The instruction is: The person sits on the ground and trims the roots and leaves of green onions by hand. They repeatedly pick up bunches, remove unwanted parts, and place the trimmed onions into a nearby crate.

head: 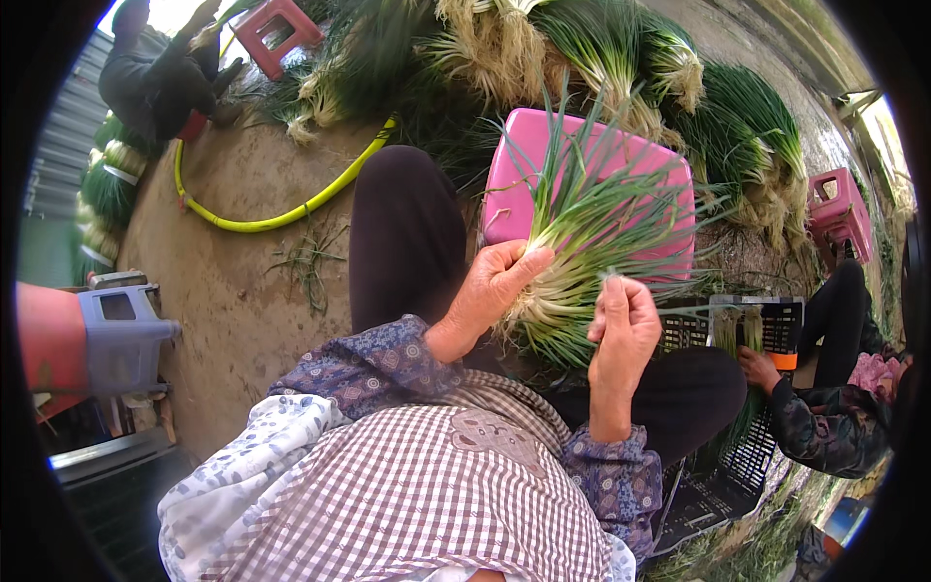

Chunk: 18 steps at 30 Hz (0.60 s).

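Note:
My left hand (489,291) grips a fanned-out bunch of green onions (564,291) near its white stems, thumb on top. The bunch lies over a pink plastic stool (513,164), leaves spread across the stool's top and stringy roots towards me. To the right of the stems my right hand (624,327) is raised, with thumb and fingertips pinched together on what looks like a thin leaf or strand; its far part is blurred against the other leaves.
Bundled green onions (596,51) with roots are heaped beyond the stool. A yellow hose (269,222) curves over the floor at left. Black plastic crates (727,487) stand at right, where a co-worker's hand (758,369) holds onions. Another person (156,80) sits at upper left. A blue stool (120,338) is at left.

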{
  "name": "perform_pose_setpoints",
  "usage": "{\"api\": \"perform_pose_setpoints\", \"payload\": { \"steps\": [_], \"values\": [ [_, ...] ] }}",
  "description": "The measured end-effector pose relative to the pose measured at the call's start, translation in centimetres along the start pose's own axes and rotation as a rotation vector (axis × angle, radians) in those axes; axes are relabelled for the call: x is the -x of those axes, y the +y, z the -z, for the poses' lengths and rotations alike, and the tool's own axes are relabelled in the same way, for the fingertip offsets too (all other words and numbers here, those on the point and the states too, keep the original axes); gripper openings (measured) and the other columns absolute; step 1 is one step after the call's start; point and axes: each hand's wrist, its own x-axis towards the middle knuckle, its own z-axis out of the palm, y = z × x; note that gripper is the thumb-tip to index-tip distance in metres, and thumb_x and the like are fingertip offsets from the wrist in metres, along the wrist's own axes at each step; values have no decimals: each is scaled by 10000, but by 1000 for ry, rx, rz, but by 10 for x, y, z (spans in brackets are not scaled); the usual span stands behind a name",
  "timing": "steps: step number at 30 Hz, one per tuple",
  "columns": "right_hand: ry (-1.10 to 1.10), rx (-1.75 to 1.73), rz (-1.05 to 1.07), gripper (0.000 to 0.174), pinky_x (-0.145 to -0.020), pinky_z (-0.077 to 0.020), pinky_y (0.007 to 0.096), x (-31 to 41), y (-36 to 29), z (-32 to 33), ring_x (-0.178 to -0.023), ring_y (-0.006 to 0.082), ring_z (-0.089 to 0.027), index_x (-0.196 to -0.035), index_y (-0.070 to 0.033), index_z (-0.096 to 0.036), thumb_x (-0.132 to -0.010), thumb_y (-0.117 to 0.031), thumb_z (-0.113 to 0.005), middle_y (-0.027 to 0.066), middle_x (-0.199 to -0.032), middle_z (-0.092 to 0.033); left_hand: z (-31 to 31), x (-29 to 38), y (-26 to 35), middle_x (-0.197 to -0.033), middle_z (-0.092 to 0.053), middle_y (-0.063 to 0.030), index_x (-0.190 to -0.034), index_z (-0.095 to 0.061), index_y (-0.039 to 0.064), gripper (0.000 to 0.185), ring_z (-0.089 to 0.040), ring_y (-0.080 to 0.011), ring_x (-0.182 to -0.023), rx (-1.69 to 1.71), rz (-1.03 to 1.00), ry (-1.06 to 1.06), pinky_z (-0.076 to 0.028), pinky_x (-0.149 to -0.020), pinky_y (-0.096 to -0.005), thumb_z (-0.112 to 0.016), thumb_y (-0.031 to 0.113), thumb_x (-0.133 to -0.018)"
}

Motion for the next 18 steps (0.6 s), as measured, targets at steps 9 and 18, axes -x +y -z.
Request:
{"api": "perform_pose_setpoints", "payload": {
  "steps": [9, 18],
  "values": [
    [1, 127, -1, 154, -434, -313, 176, -25, 27, 12, -506, 10, -414, -871, -32, -625, -930, -167, -670, -47, -671, -527, -8, 9, 13, -966, -679, -34, -1106, -642, -51, 300, -616, -56, -820, -35, 16, 34, -504, -732, -214, -660, 169, -903],
    [1, 84, -38, 183, -418, -320, 179, -8, 23, 18, -485, 7, -427, -860, -22, -626, -943, -183, -656, -24, -677, -567, -9, 6, 5, -953, -677, -33, -1094, -645, -60, 286, -608, -53, -796, -67, 34, 76, -502, -713, -219, -654, 145, -895]
  ]
}}
